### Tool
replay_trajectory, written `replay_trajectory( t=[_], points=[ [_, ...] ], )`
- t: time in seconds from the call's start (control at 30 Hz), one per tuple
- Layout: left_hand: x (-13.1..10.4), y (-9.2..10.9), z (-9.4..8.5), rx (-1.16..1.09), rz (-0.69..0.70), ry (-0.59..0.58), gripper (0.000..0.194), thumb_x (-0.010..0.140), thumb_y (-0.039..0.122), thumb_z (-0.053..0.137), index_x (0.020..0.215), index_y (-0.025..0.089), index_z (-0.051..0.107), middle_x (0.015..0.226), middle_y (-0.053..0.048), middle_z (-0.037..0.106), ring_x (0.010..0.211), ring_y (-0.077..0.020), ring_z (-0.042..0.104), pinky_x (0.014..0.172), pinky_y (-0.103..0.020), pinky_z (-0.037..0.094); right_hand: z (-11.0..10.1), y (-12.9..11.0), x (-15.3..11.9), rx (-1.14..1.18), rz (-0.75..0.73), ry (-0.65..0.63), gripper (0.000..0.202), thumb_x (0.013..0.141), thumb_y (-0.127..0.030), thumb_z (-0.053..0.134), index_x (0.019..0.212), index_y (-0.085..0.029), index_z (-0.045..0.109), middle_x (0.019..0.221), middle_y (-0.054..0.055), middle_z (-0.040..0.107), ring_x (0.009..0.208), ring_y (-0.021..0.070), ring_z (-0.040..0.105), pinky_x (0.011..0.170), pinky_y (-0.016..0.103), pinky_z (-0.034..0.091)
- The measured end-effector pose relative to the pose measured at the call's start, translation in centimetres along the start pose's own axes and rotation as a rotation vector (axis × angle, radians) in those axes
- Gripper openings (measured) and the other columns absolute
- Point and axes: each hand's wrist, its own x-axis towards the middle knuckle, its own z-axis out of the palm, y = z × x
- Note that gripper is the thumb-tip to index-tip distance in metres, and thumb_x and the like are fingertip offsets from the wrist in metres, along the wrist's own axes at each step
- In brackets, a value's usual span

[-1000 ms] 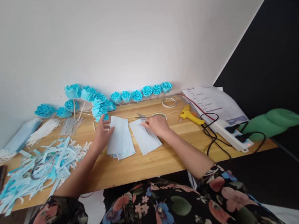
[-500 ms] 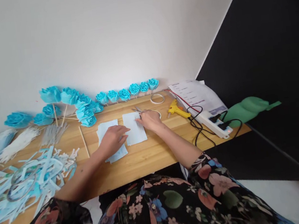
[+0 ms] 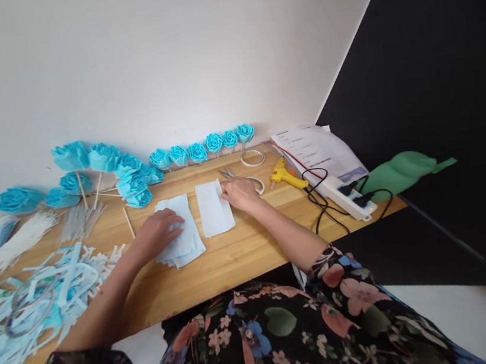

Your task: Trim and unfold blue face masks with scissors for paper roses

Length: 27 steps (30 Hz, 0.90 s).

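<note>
My left hand [image 3: 162, 231] lies on a stack of light blue paper sheets [image 3: 192, 242], fingers stretched over it and holding nothing. Just right of that stack is a second pile, with a light blue paper sheet [image 3: 213, 212] on top. At its upper right edge my right hand [image 3: 240, 194] has its fingertips closed on the sheet. Scissors [image 3: 226, 173] lie behind my right hand, which partly hides them.
Blue paper roses [image 3: 197, 152] line the wall. Cut paper strips [image 3: 47, 297] heap at the left. A yellow glue gun [image 3: 287, 174], a tape ring [image 3: 252, 157], printed papers [image 3: 317, 148] and a power strip [image 3: 350, 197] with black cables lie right.
My left hand has moved left, off the gap between the piles and onto the left stack. My right hand stays at the right pile's edge. The view has shifted slightly.
</note>
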Motion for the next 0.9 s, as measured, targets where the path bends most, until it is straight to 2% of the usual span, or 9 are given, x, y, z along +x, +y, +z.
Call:
replay_trajectory(
  t=[0.1, 0.2, 0.33, 0.4, 0.47, 0.53, 0.63, 0.8, 0.9],
  points=[
    [0.4, 0.6, 0.3, -0.037, -0.047, 0.036, 0.034, 0.09, 0.046, 0.051, 0.098, 0.021, 0.073, 0.1, -0.012, 0.07, 0.093, -0.0291, 0.063, 0.087, -0.043, 0.048, 0.3, -0.1, 0.1, 0.114, -0.008, 0.062, 0.019, 0.089, -0.024, 0.053, 0.086, -0.02, 0.071, 0.096, 0.008, 0.073, 0.089, 0.0219, 0.064, 0.075, 0.031, 0.042],
    [1.5, 2.0, 0.2, -0.182, -0.09, 0.203, 0.037, 0.089, 0.049, 0.055, 0.107, 0.021, 0.071, 0.109, -0.012, 0.069, 0.1, -0.0287, 0.062, 0.093, -0.045, 0.046, 0.4, -0.4, 0.2, 0.399, -0.013, 0.137, 0.015, 0.089, -0.029, 0.055, 0.085, -0.021, 0.067, 0.088, 0.002, 0.071, 0.079, 0.0163, 0.062, 0.07, 0.027, 0.04],
    [3.5, 4.3, 0.5, -0.578, -0.297, 0.457, 0.065, 0.08, 0.047, 0.068, 0.138, 0.022, 0.052, 0.137, -0.015, 0.054, 0.113, -0.0281, 0.058, 0.092, -0.044, 0.049, 0.2, -1.0, 0.2, 0.958, -0.077, 0.225, 0.02, 0.086, -0.039, 0.059, 0.084, -0.019, 0.063, 0.075, -0.002, 0.066, 0.067, 0.0112, 0.056, 0.065, 0.023, 0.04],
    [4.5, 5.4, 0.9, -0.87, -0.396, 0.511, 0.082, 0.076, 0.044, 0.075, 0.147, 0.025, 0.039, 0.145, -0.015, 0.047, 0.123, -0.0284, 0.054, 0.096, -0.043, 0.049, 0.2, -1.2, 0.2, 1.196, -0.075, 0.209, 0.026, 0.083, -0.044, 0.063, 0.092, -0.019, 0.064, 0.073, -0.003, 0.064, 0.063, 0.01, 0.053, 0.061, 0.022, 0.04],
    [5.3, 6.5, 1.3, -1.206, -0.461, 0.441, 0.089, 0.074, 0.042, 0.078, 0.149, 0.027, 0.034, 0.144, -0.015, 0.05, 0.123, -0.027, 0.057, 0.097, -0.042, 0.049, 0.3, -1.2, 0.2, 1.368, -0.072, 0.165, 0.037, 0.08, -0.044, 0.066, 0.108, -0.021, 0.063, 0.076, -0.003, 0.065, 0.062, 0.0093, 0.053, 0.06, 0.021, 0.041],
    [5.8, 7.5, 1.5, -1.478, -0.493, 0.264, 0.083, 0.073, 0.043, 0.079, 0.145, 0.026, 0.04, 0.133, -0.015, 0.059, 0.113, -0.0261, 0.063, 0.092, -0.041, 0.052, 0.4, -1.3, 0.4, 1.482, -0.081, 0.148, 0.052, 0.076, -0.043, 0.07, 0.123, -0.023, 0.06, 0.083, -0.003, 0.066, 0.066, 0.0093, 0.054, 0.062, 0.021, 0.043],
    [6.3, 8.5, 1.7, -1.608, -0.491, 0.056, 0.066, 0.071, 0.045, 0.081, 0.129, 0.02, 0.058, 0.116, -0.014, 0.069, 0.098, -0.0257, 0.069, 0.081, -0.038, 0.055, 0.5, -1.4, 0.6, 1.579, -0.082, 0.168, 0.062, 0.07, -0.043, 0.075, 0.127, -0.023, 0.059, 0.09, -0.002, 0.067, 0.071, 0.01, 0.056, 0.063, 0.021, 0.046],
    [6.2, 8.3, 2.0, -1.441, -0.526, 0.241, 0.053, 0.059, 0.038, 0.089, 0.102, 0.014, 0.071, 0.092, -0.007, 0.074, 0.074, -0.0193, 0.067, 0.066, -0.028, 0.051, 0.2, -1.5, 0.7, 1.638, -0.052, 0.149, 0.056, 0.066, -0.046, 0.077, 0.114, -0.021, 0.063, 0.086, 0.0, 0.067, 0.07, 0.0105, 0.057, 0.058, 0.021, 0.046],
    [5.8, 7.9, 1.8, -1.359, -0.558, 0.255, 0.053, 0.054, 0.04, 0.09, 0.096, 0.014, 0.073, 0.083, -0.006, 0.073, 0.067, -0.019, 0.064, 0.061, -0.028, 0.048, 0.0, -1.3, 0.6, 1.585, -0.021, 0.21, 0.045, 0.07, -0.05, 0.074, 0.102, -0.02, 0.064, 0.077, -0.002, 0.063, 0.063, 0.0093, 0.055, 0.053, 0.02, 0.045]
  ],
)
